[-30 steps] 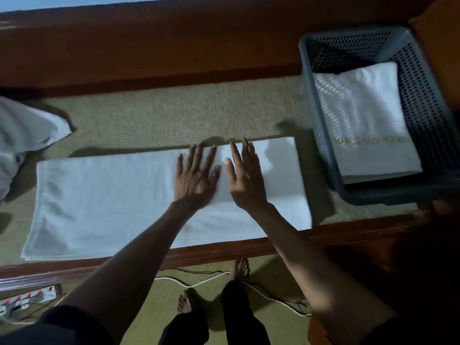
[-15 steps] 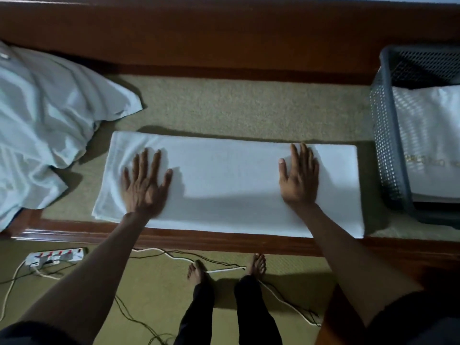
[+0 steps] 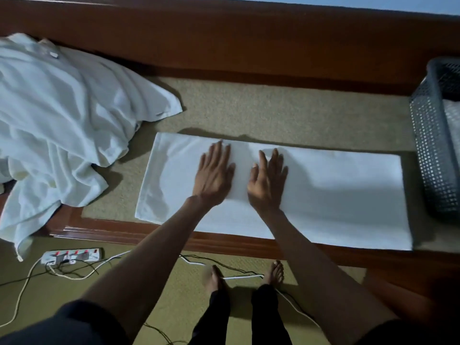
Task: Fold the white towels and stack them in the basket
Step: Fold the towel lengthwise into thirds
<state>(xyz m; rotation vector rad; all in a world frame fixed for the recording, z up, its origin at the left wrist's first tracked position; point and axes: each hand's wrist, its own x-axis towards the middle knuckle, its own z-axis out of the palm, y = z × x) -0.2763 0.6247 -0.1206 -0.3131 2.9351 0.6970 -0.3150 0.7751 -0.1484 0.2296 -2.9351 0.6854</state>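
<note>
Currently the folded white towel [image 3: 336,192] is pressed by the left hand [image 3: 215,174] and right hand [image 3: 267,180], fingers straight; its layers could be skewed if dragged unevenly.

No legible text anywhere. Small tag [image 3: 53,54] on the crumpled towel pile [image 3: 57,115]: too small to read. Power strip [image 3: 72,256] on the floor: red switches, any markings unreadable.

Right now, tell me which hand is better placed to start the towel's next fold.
Left, probably. The left hand lies flat on the towel near its left end; the right hand rests mid-towel, far from the end by the basket.
</note>
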